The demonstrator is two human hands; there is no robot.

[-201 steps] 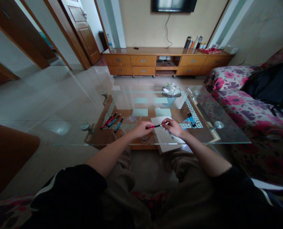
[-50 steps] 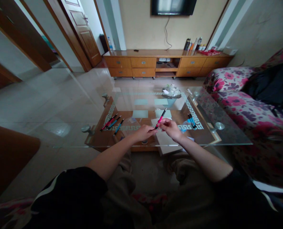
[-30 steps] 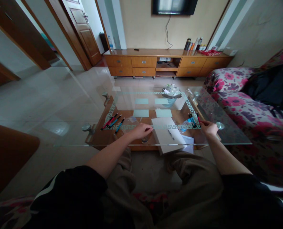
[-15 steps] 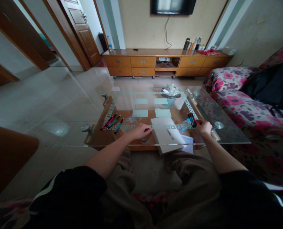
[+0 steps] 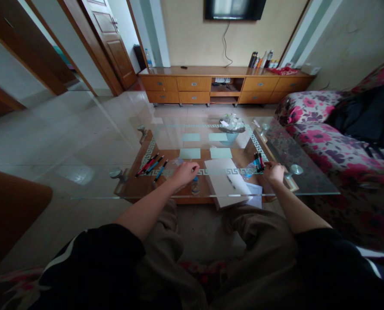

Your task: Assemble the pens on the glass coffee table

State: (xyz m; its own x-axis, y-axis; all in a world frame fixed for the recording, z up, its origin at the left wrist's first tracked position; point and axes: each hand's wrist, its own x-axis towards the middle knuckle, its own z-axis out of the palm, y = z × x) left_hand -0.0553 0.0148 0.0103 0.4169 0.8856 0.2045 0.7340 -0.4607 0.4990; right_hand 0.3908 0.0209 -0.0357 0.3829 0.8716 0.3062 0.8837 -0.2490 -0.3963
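Observation:
My left hand point(image 5: 188, 172) hovers over the near part of the glass table point(image 5: 91, 191), its fingers curled with nothing visible in them. To its left lie several red and blue pens with black parts point(image 5: 150, 164), slanted side by side. My right hand point(image 5: 274, 173) is just right of a second group of red and blue pens point(image 5: 259, 162). Its thumb and fingers look parted, and a narrow gap separates them from the red pen. Between the hands, a white box or pad point(image 5: 222, 176) with a dark pen point(image 5: 231, 181) shows at the table.
Seen through the glass are a small blue-capped bottle point(image 5: 195, 186), another bottle point(image 5: 250, 169) and papers point(image 5: 255, 193). Behind the table stands a filled waste basket point(image 5: 232, 134). A wooden TV cabinet point(image 5: 195, 84) lines the wall, and a flowered sofa point(image 5: 321, 137) is at right.
My left hand has shifted a little left, uncovering the blue-capped bottle. My right hand has drawn slightly right, away from the red pen, which now rests with the other pens.

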